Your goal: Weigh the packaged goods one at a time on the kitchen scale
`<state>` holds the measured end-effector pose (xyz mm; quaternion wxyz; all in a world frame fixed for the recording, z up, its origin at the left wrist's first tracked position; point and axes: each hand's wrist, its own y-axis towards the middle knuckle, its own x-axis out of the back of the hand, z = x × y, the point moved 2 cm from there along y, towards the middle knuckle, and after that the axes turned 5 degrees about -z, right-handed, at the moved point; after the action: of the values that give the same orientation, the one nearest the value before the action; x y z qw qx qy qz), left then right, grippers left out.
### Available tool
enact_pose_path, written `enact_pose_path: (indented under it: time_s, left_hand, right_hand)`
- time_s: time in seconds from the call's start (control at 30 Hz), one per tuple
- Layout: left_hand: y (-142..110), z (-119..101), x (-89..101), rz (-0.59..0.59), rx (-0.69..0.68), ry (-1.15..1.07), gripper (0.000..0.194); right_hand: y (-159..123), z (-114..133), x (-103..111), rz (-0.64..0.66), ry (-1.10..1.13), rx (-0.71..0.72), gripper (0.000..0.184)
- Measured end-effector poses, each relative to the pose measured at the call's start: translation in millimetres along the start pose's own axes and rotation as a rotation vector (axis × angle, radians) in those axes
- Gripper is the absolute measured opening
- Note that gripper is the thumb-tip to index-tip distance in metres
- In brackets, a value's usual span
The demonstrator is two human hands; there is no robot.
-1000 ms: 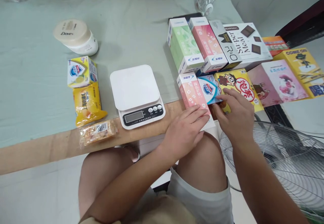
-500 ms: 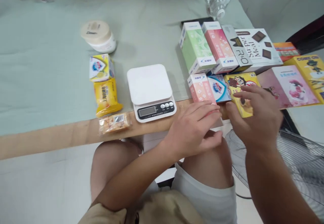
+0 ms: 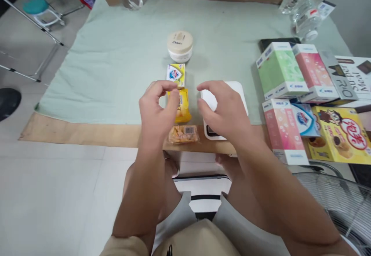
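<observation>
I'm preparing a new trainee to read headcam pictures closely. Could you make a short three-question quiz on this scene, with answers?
1. True or false: the left hand and the right hand are apart from each other.
2. Which thing does the right hand partly hide? A, green box; B, white scale; C, teal stool.
3. Order these from farthest to nearest the person: yellow packet, Dove tub, clear-wrapped snack, yellow-and-white box.

Key: 1, true. 2, B. 3, Dove tub, yellow-and-white box, yellow packet, clear-wrapped snack.
</observation>
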<state>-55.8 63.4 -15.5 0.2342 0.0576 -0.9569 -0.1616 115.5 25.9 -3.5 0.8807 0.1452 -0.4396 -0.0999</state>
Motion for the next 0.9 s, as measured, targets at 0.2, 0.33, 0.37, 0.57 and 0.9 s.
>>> enact_pose_path:
  time_s: [0.2,0.33,0.37,0.57,0.9]
  left_hand:
    - [40.8,53.8,0.4,0.163,0.259,-0.038,0.043]
    - [43.3,60.5,-15.6,0.332,0.268,-0.081,0.054]
    - [42.7,61.6,-17.6,0.350,0.293,-0.079,0.057]
    - [39.2,62.9,-18.4,0.306,0.328,-0.046,0.069]
    - [13.8,18.2,-17.9,0.159,-0.048,-0.166,0.065]
  right_hand:
    - [41.0,13.3,-47.1,0.273,-0.058,-0.153,0.058]
    - [53.2,15.5,-62.5,0.333,-0.103,-0.143,0.060]
    - [54.6,15.7,-65.6,0.340,-0.132,-0.135,0.058]
    - [56.0,11.6,-72.8,0.367,-0.061,-0.101,0.048]
    - [35.5,8.8,-14.8,-0.033,0.165,0.012,0.043]
